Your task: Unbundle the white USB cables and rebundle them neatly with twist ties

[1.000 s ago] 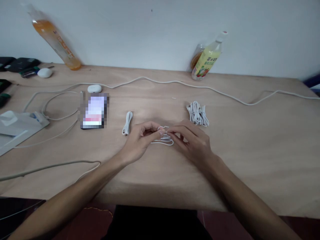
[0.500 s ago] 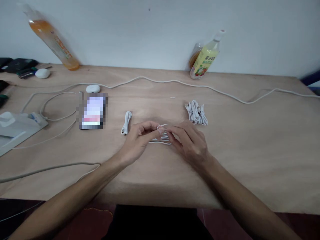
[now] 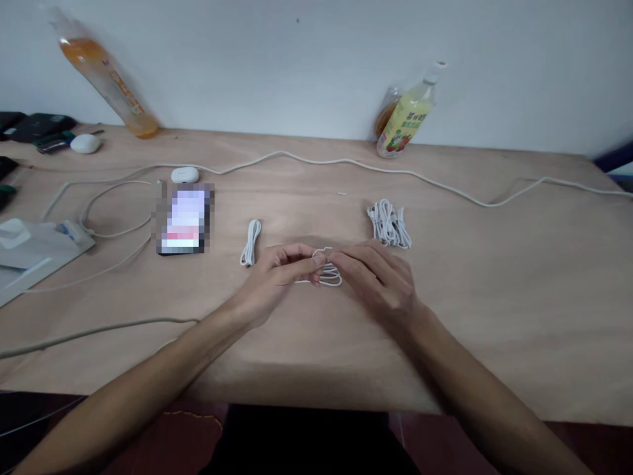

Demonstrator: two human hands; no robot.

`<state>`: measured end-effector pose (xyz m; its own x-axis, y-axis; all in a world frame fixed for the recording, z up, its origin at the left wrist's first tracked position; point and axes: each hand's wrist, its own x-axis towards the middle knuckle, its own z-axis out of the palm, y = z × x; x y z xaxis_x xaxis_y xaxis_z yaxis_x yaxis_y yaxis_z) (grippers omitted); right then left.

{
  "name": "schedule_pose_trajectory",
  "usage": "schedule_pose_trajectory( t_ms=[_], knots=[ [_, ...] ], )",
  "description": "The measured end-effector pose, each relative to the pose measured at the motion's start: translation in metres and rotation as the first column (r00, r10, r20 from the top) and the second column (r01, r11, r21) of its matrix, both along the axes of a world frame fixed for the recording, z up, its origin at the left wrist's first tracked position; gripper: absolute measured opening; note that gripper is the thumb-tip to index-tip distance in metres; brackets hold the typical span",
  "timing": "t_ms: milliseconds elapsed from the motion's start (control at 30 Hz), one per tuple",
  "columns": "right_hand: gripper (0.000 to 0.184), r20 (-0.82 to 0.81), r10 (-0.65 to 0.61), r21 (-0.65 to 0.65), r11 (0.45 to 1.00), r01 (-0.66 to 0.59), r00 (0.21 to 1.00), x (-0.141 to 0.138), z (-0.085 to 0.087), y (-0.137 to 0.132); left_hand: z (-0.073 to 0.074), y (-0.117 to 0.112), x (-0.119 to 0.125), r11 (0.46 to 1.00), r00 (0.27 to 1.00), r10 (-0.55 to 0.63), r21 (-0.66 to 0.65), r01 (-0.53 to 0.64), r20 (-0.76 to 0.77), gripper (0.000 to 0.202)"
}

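Note:
Both hands meet at the middle of the wooden table (image 3: 494,297). My left hand (image 3: 277,277) pinches a thin white cable (image 3: 327,276) that is folded into loops, thumb and fingers closed on it. My right hand (image 3: 380,280) also has its fingertips closed on the same cable from the right side. Part of the cable is hidden under the fingers. A small coiled white cable (image 3: 251,242) lies just left of my left hand. A pile of several bundled white cables (image 3: 389,224) lies just beyond my right hand.
A phone (image 3: 184,219) lies to the left, with a white earbud case (image 3: 184,175) behind it. A long white cord (image 3: 346,163) runs across the back. An orange bottle (image 3: 106,76) and a yellow bottle (image 3: 408,115) lean at the wall. A plastic bag (image 3: 34,247) sits far left.
Both hands stay on the folded cable, with the fingers shifting slightly as they work it. Its loops look a little more gathered than before.

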<state>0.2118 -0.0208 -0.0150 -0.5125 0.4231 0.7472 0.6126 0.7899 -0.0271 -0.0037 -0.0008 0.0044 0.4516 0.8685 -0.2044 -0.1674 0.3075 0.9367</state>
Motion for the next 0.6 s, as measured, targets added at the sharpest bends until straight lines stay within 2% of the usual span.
schedule_pose_trajectory(
  t_ms=[133, 367, 600],
  knots=[
    [0.039, -0.033, 0.035, -0.052, 0.998, -0.037, 0.999, 0.002, -0.001, -0.001, 0.001, 0.0, 0.0, 1.0, 1.0, 0.014, -0.009, -0.014, -0.019, 0.019],
    [0.017, -0.189, -0.02, -0.171, 0.985, -0.013, 0.982, -0.007, -0.003, 0.001, 0.0, 0.0, -0.001, 1.0, 1.0, 0.003, 0.002, -0.003, -0.028, 0.015],
    [0.015, -0.234, -0.022, -0.308, 0.95, -0.052, 0.972, -0.008, -0.001, 0.0, 0.0, 0.001, -0.003, 0.999, 0.999, -0.031, 0.011, 0.032, -0.037, 0.015]
  ],
)
